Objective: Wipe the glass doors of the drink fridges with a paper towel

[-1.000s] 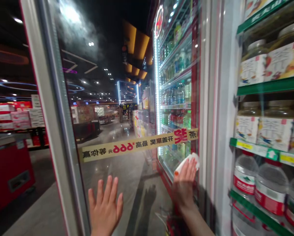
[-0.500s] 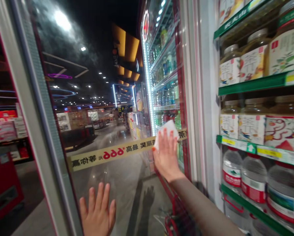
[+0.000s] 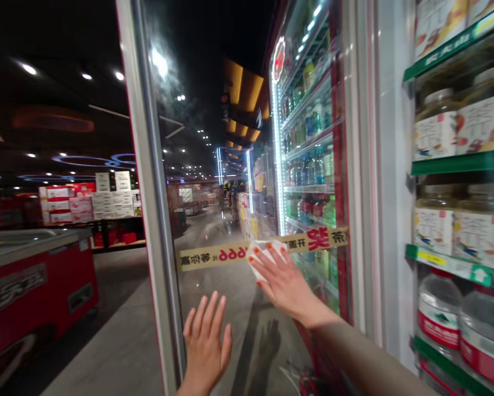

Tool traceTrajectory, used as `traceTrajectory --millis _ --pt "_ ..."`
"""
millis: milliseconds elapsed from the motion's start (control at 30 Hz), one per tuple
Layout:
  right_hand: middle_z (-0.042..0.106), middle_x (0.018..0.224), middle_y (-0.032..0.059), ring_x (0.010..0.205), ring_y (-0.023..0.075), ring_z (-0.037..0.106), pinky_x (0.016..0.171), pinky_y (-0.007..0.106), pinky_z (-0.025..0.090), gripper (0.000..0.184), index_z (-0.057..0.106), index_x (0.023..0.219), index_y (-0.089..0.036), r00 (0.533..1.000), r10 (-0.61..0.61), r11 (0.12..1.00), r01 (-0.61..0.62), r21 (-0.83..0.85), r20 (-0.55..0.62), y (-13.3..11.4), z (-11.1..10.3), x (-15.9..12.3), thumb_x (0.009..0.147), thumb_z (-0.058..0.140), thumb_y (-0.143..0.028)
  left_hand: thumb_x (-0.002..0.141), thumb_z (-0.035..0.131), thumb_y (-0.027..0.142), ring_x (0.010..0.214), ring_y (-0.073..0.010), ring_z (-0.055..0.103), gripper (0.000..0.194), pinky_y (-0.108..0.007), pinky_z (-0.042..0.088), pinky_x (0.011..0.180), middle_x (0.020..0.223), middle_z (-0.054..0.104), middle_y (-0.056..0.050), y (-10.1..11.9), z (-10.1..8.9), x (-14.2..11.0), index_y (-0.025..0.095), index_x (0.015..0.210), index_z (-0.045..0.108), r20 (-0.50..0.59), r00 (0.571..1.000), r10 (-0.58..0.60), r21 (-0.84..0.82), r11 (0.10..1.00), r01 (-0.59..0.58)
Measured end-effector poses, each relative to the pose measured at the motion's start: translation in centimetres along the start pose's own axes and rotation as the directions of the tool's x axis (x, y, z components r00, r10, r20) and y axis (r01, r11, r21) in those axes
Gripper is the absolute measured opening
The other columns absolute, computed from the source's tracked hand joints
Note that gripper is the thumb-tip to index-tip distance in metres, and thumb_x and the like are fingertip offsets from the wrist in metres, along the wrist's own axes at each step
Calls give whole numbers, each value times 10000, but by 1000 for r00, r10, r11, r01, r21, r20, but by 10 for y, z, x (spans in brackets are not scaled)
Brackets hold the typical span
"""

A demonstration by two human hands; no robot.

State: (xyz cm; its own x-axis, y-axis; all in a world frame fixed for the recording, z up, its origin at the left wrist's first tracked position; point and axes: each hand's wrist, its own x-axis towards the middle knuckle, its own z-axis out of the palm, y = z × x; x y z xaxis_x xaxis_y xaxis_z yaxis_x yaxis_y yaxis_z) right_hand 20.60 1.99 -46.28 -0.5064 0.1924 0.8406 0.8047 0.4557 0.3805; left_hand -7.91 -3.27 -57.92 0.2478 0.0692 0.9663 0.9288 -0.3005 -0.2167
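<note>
Under the fingers of my right hand point(image 3: 286, 283) a white cloth point(image 3: 256, 269) is held flat on the inner side of a glass door point(image 3: 214, 220). The fingers are stretched out and partly cover the cloth. It lies over a beige printed strip point(image 3: 201, 258) that runs across the glass, its lettering reversed from this side. Lower down, my left hand point(image 3: 208, 335) is open with fingers up and apart, near the door's metal frame point(image 3: 148, 181). Whether its palm touches the glass I cannot tell.
To the right, green-edged shelves point(image 3: 457, 165) hold bottled drinks and large water bottles point(image 3: 439, 311). Through the glass a lit drinks cooler point(image 3: 308, 154) shows. A red chest freezer point(image 3: 44, 297) stands left, with stacked boxes point(image 3: 113, 195) behind it.
My right hand and the cloth have moved left along the strip, relative to the glass. The view has turned left, so the door appears farther right. My left hand stays open.
</note>
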Motion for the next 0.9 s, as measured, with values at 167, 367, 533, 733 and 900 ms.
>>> traceTrajectory --millis 167,367,533,733,900 --pt "-6 1871 175 1730 432 82 1286 840 264 763 -101 1773 -237 694 662 722 -692 -5 -283 47 -13 6 1121 278 -355 980 659 209 1726 -212 214 825 -460 132 1434 1774 417 -61 -18 -6 36 302 1731 331 -33 999 -13 -21 1000 12" --pt "108 1882 36 1750 302 36 1397 629 239 817 73 1790 -300 999 48 993 -50 -110 -23 -20 5 11 1096 433 -538 1015 646 295 1740 -267 147 806 -567 53 1427 1829 286 -69 -15 12 45 323 1740 294 -14 992 -126 -12 992 125" --pt "107 1874 113 1746 340 8 1364 733 198 773 15 1787 -245 837 529 841 -539 -42 -143 32 2 -18 1135 331 -516 1005 645 332 1741 -287 147 819 -635 74 1413 1831 288 -70 -19 12 38 346 1739 284 26 990 -141 -49 989 142" --pt "-51 1857 108 1717 383 -10 1282 826 335 829 -199 1749 -262 588 770 603 -797 -19 -247 -1 35 -113 1076 283 -303 985 661 371 1737 -337 154 828 -754 95 1381 1825 308 -69 -21 12 38 381 1729 298 61 972 -228 -99 967 233" --pt "-158 1834 83 1694 375 -87 1230 828 429 925 -205 1750 -252 602 767 610 -791 -43 -222 -86 56 -161 1041 388 -278 1017 593 462 1720 -395 179 794 -768 89 1371 1854 221 42 -15 7 43 452 1733 251 122 952 -279 -110 950 292"
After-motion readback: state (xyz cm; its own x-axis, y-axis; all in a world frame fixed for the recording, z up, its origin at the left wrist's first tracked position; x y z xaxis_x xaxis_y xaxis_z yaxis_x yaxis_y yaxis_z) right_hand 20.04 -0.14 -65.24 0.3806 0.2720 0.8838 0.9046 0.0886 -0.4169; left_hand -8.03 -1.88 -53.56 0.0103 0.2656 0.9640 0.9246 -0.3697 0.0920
